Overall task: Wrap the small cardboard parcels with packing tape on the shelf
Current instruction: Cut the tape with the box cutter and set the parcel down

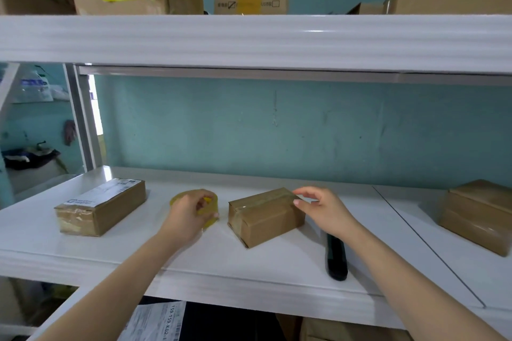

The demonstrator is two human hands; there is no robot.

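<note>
Small brown cardboard parcels: three on the white shelf (194,252), all showing some tape.

- Far left: the long brown parcel with a white printed label (101,206) has glossy tape over its near end. Looks done.
- Your left hand (185,219) has its fingers curled round the yellowish clear packing tape roll (211,219), which sits on the shelf between the left and middle parcels.
- The middle short brown parcel (266,219) lies at an angle, with one tape strip along the top seam and down the near end. I'd call it partly wrapped; the sides look bare.
- Your right hand (324,210) is loose and spread, fingertips at that parcel's far right top corner, gripping nothing I can see.
- A dark slim tool (336,257) lies just beside your right wrist, untouched. It may be a cutter.
- Far right: the squat brown parcel (476,216) is banded with glossy tape and looks finished.

Likely left to do: more passes on the middle parcel.
</note>
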